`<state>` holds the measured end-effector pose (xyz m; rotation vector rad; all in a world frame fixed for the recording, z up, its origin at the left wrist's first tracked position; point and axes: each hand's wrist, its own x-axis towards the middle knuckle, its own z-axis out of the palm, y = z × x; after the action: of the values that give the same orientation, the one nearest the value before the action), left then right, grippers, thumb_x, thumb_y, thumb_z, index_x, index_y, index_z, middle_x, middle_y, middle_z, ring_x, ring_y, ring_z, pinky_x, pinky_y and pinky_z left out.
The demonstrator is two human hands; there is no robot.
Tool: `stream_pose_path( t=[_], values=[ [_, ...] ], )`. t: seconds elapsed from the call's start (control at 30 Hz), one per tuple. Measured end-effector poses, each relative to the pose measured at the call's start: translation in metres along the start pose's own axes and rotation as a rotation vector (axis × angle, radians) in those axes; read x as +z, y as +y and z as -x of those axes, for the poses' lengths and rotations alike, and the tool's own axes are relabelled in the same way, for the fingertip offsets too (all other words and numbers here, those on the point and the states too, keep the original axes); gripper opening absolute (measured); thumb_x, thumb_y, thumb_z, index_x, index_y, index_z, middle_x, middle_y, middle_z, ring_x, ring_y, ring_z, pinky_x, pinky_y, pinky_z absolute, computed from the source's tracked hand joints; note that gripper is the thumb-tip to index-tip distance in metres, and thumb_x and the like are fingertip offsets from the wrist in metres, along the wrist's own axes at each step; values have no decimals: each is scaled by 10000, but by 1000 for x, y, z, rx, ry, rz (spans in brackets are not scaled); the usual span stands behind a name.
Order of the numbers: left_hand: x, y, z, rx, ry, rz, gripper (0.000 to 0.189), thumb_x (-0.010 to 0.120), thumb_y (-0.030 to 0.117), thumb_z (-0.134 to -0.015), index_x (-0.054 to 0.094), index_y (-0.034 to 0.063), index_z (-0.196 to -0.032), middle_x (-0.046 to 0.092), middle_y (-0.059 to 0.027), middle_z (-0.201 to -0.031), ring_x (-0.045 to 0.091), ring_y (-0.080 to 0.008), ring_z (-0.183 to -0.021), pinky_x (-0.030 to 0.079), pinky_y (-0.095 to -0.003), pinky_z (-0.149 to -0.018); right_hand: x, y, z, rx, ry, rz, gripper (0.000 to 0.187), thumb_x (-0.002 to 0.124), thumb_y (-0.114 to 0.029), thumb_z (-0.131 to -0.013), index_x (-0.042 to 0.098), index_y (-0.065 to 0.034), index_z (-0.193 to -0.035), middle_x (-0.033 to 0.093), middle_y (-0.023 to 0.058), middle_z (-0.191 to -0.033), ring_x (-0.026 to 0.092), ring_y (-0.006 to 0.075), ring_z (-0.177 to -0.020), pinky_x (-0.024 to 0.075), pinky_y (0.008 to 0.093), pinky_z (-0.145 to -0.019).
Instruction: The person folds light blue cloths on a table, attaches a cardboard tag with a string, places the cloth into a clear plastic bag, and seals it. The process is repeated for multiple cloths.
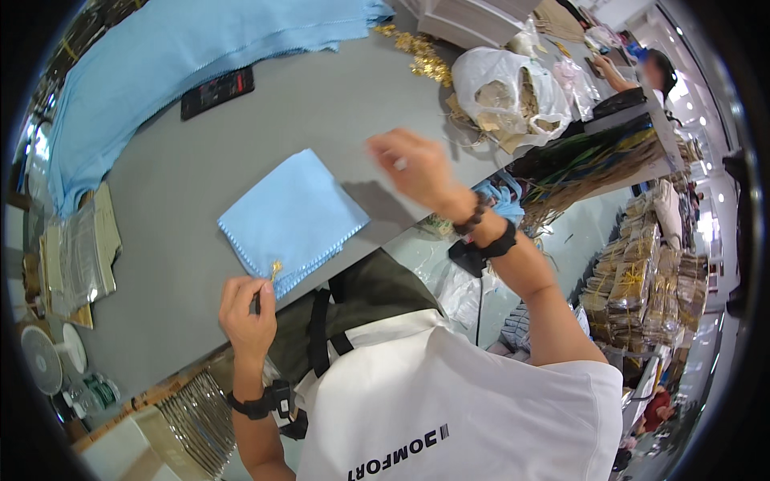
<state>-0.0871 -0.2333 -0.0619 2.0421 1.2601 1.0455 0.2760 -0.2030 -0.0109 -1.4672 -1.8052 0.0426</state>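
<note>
A folded light-blue cloth (295, 216) with stitched edges lies on the grey table, one corner towards my body. My left hand (249, 306) is at that near corner, thumb and fingertips pinched together on it. A small gold charm (276, 266) rests on the cloth just beyond those fingertips; whether they also hold part of it I cannot tell. My right hand (412, 171), blurred, is raised over the table to the right of the cloth, its fingers curled; whether anything is between them is unclear. Beyond it lies a loose pile of gold charms (430, 60).
A large stack of light-blue cloths (150, 54) curves along the far left, with a black phone (218, 93) at its edge. A white plastic bag of tags (511, 96) stands at the right edge. Plastic sleeves (81, 258) lie left. Another person (656, 72) is farther off.
</note>
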Motion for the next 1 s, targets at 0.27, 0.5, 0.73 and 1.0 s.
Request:
stream_pose_path(
  t=[0.27, 0.5, 0.73, 1.0],
  values=[
    [3, -3, 1, 37, 1, -36, 38, 723, 9, -904, 724, 19, -941, 664, -102, -905, 644, -263, -779, 535, -345, -690, -115, 94, 40, 453, -125, 619, 200, 654, -193, -942, 768, -29, -955, 733, 197, -852, 716, 383, -752, 563, 454, -694],
    [4, -3, 2, 35, 15, -24, 48, 723, 12, -910, 728, 24, -956, 664, -94, -906, 637, -237, -761, 526, -342, -678, -80, 136, 45, 298, -41, 648, 219, 607, -218, -1008, 727, -35, -1009, 716, 193, -922, 701, 428, -828, 559, 521, -756],
    [5, -4, 4, 51, 20, -59, 54, 726, 16, -916, 728, 24, -969, 668, -101, -918, 645, -253, -780, 533, -349, -695, -42, 126, 21, 293, -190, 642, 256, 580, -248, -1025, 649, -2, -1022, 710, 211, -892, 720, 410, -822, 578, 515, -736],
    [4, -5, 5, 29, 5, -40, 62, 732, 10, -912, 729, 22, -973, 672, -104, -930, 646, -263, -797, 537, -356, -706, -33, 103, 10, 326, -175, 633, 255, 642, -288, -1008, 764, -66, -978, 731, 161, -960, 721, 390, -848, 568, 502, -740]
  ],
)
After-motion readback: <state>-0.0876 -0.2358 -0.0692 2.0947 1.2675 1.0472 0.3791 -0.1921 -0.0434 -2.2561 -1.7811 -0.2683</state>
